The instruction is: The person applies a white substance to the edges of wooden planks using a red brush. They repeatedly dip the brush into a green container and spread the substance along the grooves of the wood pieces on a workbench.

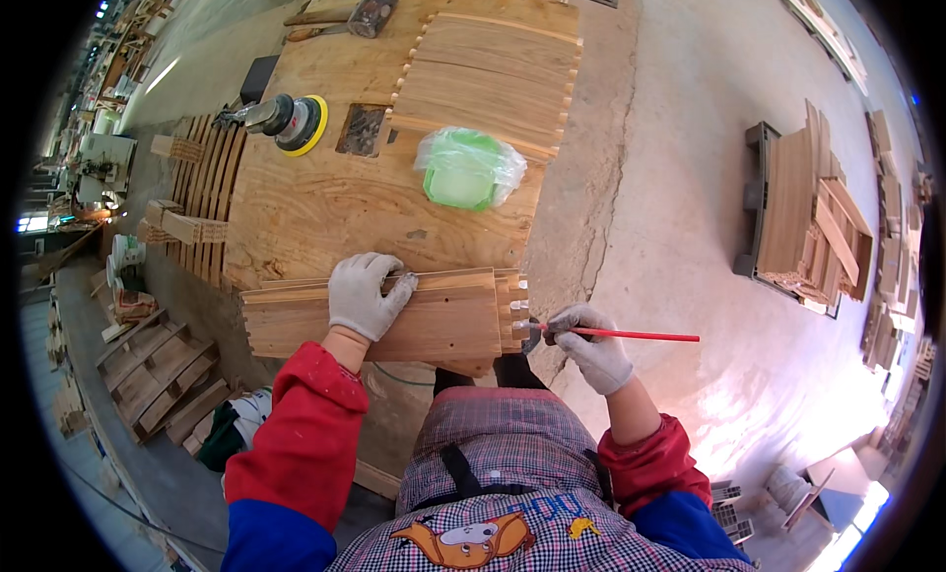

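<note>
My left hand (367, 295), in a pale work glove, rests on the top of a stack of wooden boards (443, 317) at the near edge of the plywood-topped table. The boards' right ends have notched joints, some with white on them. In my gloved right hand (591, 348) is a thin red-handled brush (643, 335), its tip against the joints at the right end. A green container in clear plastic (465, 169) stands beyond the boards, and a panel of joined boards (491, 77) with whitened joints on both sides lies farther back.
An orbital sander (290, 125) with a yellow-rimmed pad sits at the table's left, near a rectangular cutout (362, 129). A mallet (369, 14) lies at the far edge. Slatted pallets (159, 372) are on the left floor; stacked boards (794, 202) stand at right.
</note>
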The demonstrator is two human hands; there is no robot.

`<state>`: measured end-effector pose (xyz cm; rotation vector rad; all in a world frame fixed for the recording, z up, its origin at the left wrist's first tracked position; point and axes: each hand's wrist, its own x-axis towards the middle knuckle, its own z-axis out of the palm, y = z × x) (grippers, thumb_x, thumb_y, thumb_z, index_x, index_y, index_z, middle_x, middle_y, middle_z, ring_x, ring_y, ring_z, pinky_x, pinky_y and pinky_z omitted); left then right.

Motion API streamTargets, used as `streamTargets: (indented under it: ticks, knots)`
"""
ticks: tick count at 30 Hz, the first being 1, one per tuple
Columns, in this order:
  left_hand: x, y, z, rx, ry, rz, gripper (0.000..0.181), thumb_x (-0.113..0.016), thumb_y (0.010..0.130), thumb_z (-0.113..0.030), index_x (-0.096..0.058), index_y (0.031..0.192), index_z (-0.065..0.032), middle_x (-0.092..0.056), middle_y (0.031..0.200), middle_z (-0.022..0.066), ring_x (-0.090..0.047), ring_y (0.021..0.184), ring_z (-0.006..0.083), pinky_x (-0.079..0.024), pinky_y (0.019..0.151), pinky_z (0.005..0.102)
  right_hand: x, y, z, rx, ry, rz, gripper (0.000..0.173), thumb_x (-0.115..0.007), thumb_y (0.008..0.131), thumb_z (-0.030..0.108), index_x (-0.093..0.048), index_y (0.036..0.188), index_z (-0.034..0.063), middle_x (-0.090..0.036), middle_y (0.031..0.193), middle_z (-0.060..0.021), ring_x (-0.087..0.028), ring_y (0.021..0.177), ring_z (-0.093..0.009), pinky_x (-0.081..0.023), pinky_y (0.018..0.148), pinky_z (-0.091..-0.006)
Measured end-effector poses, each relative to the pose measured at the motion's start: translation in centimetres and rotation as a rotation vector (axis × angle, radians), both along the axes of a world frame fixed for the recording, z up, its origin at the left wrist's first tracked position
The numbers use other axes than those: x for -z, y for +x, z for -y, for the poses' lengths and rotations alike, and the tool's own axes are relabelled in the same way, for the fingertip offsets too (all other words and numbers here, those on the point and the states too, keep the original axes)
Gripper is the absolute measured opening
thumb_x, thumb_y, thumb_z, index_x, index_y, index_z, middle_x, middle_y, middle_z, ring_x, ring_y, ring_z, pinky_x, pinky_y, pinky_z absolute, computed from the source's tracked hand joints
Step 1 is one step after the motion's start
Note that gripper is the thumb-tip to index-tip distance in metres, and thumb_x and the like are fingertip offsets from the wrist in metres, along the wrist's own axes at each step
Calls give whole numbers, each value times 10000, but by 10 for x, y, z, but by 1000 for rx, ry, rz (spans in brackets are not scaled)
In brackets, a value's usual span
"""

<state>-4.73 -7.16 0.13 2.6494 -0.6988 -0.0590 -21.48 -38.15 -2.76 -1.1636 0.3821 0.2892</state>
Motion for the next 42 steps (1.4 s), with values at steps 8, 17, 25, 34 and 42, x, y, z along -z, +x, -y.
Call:
streamTargets:
  ticks: [8, 17, 25, 34, 42]
  knots:
    - [1, 1, 0, -1, -2, 4, 222, -693, 804, -300, -676, 857, -85, -664, 812, 92, -625, 802, 319, -468, 740, 432, -8, 8, 0, 68, 88, -138, 108, -630, 910, 22, -608, 1007, -19, -675, 882, -97, -636, 796, -155, -535, 743, -298]
    - [-1, 1, 0, -8, 17, -15, 246, -688, 799, -315, -679, 866, -79, -670, 828, 99, -627, 818, 325, -468, 748, 435, -16, 13, 19, 59, 68, -137, 135, -628, 919, 49, -595, 1034, -14, -678, 909, -119, -677, 836, -198, -565, 771, -336]
    - [0, 0, 0, -2, -3, -4, 233, -686, 796, -313, -678, 857, -88, -667, 821, 95, -623, 812, 324, -467, 745, 436, -19, 33, 12, 170, 69, -55, 179, -609, 946, 97, -611, 1092, -7, -665, 973, -98, -651, 885, -175, -542, 815, -320]
    - [0, 0, 0, -3, 8, 2, 223, -691, 805, -310, -675, 858, -94, -670, 835, 84, -625, 824, 317, -468, 754, 432, 2, 49, 11, 127, 77, -128, 183, -594, 947, 102, -604, 1097, -2, -667, 983, -109, -678, 859, -204, -582, 780, -352]
    - [1, 0, -1, -8, 11, -5, 225, -695, 804, -310, -680, 858, -92, -672, 836, 85, -627, 824, 314, -469, 758, 431, 1, 50, 13, 68, 102, -31, 142, -604, 913, 54, -637, 1026, -26, -663, 934, -95, -644, 854, -177, -538, 800, -326]
